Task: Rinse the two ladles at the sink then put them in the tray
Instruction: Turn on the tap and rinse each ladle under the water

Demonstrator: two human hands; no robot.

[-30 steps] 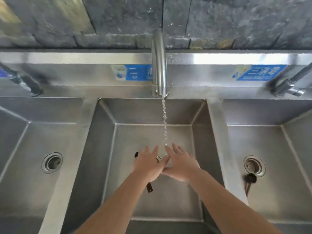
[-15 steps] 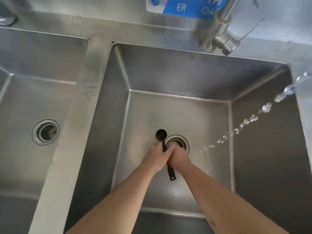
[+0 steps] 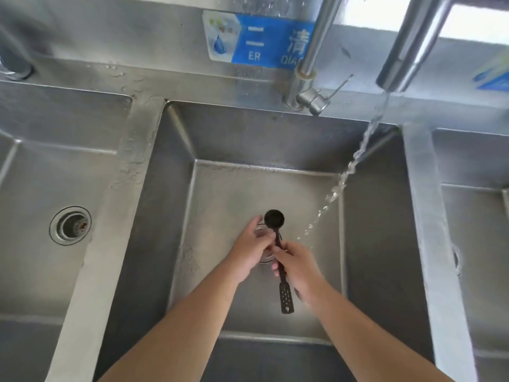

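Observation:
A small black ladle (image 3: 275,219) with a round bowl and a long perforated handle (image 3: 286,297) is held low in the middle steel sink basin (image 3: 220,194). My right hand (image 3: 298,267) grips the handle at its middle. My left hand (image 3: 252,250) touches the shaft just below the bowl, over the drain, which it mostly hides. Water (image 3: 355,158) runs from the tap spout (image 3: 407,48) and falls to the right of the ladle. Only one ladle shows here, and no tray is in view.
A second basin with a drain (image 3: 70,225) lies to the left, and a third basin (image 3: 476,216) to the right. The tap's riser and lever (image 3: 314,97) stand behind the middle basin, under a blue label (image 3: 261,40) on the backsplash.
My hands went down from under the stream to the basin floor and took hold of the black ladle. It is now lifted and its handle is more exposed. The camera leaned in closer.

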